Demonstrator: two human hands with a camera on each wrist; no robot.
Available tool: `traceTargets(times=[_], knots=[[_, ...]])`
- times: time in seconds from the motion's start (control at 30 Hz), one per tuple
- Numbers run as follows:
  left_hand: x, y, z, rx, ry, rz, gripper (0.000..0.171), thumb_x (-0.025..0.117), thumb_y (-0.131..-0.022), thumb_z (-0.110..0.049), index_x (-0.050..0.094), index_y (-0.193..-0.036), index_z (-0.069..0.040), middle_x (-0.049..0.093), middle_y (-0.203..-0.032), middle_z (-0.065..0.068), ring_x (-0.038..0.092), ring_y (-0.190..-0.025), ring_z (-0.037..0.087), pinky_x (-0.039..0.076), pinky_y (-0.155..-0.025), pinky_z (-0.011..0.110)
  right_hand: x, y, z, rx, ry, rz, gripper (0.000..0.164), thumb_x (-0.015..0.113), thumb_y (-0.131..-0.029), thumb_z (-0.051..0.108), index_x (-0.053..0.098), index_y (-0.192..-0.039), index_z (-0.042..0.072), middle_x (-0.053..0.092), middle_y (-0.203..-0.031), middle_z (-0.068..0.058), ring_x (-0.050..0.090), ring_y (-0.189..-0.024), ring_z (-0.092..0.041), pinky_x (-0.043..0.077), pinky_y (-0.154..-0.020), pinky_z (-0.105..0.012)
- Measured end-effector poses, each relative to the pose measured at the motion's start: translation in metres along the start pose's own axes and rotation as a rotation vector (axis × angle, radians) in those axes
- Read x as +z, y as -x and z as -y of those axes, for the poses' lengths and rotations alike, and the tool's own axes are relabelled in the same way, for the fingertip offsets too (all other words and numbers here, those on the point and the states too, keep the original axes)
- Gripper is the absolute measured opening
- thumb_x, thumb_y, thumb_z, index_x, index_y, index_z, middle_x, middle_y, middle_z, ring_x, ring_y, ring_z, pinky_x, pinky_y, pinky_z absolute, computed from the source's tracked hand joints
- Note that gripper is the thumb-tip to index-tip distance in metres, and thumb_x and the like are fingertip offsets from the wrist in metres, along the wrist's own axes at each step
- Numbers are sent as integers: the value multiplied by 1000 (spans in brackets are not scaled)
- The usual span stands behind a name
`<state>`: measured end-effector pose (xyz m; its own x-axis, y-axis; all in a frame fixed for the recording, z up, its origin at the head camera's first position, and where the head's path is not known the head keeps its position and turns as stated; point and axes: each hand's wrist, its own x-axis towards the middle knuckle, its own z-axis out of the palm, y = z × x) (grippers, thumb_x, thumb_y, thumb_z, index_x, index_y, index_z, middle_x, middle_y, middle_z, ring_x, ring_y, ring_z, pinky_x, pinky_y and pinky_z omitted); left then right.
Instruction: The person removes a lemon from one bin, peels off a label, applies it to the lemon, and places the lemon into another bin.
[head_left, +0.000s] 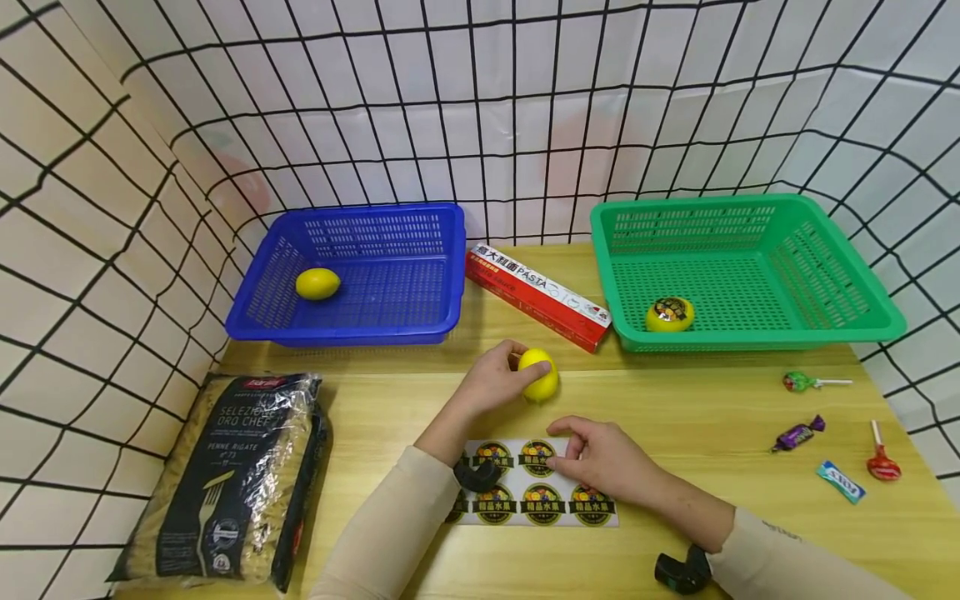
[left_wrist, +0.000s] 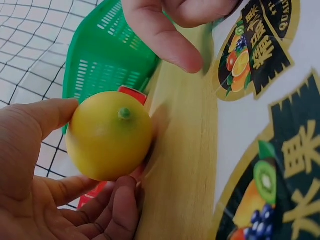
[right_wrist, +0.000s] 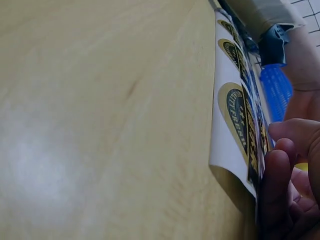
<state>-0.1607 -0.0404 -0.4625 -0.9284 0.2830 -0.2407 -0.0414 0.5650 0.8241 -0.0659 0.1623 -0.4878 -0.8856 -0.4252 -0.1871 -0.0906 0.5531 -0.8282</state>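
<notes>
My left hand (head_left: 491, 379) holds a yellow lemon (head_left: 539, 375) between thumb and fingers, over the table in front of the red pasta box (head_left: 536, 296). Its green stem nub (left_wrist: 125, 114) faces the left wrist camera. Close by, my right hand (head_left: 607, 458) is at the upper right of a white sheet of round black-and-gold fruit stickers (head_left: 517, 482). Thumb and index finger stand apart at the sheet's edge, with no sticker seen between them. In the right wrist view the sheet's near edge (right_wrist: 220, 160) curls up, partly hidden by my fingers (right_wrist: 277, 175).
A blue basket (head_left: 367, 333) at back left contains a lemon (head_left: 317, 284). The green basket (head_left: 750, 340) at back right contains a stickered lemon (head_left: 670, 314). A penne bag (head_left: 225, 483) lies left; lollipops (head_left: 883, 465) and wrapped candies (head_left: 798, 435) lie right.
</notes>
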Motion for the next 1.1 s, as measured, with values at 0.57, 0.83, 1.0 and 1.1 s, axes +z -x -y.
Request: traceTargets(times=[0.57,0.83,1.0,1.1], knots=[[0,-4,-1,-19,-22,4,57,64,-96,-54,63,-130,-8,70,-113,10,62,-94,20,52,-80,32,2,-3,0,31,49,-4,34,81,-88,25,69,-117,11,61,-70,8,53,-47,-6,46,-46,-23],[-10,7,3,-8,-31,9,68,63,-95,-58,54,-143,-11,66,-130,13,64,-115,27,54,-98,44,3,-3,0,35,61,-3,31,81,-88,25,70,-115,13,60,-69,8,52,-47,-6,45,-47,-22],[-26,28,13,66,-56,-3,60,69,-93,-52,58,-137,-12,66,-124,11,64,-112,26,55,-93,43,5,-5,-2,26,62,-3,30,80,-89,27,70,-115,14,60,-68,8,52,-46,-6,45,-47,-22],[-32,42,19,135,-83,63,43,75,-92,-39,64,-121,-9,68,-103,7,64,-89,20,56,-75,35,4,-5,-2,25,53,-4,29,79,-89,27,70,-114,14,60,-68,7,52,-45,-7,45,-46,-23]])
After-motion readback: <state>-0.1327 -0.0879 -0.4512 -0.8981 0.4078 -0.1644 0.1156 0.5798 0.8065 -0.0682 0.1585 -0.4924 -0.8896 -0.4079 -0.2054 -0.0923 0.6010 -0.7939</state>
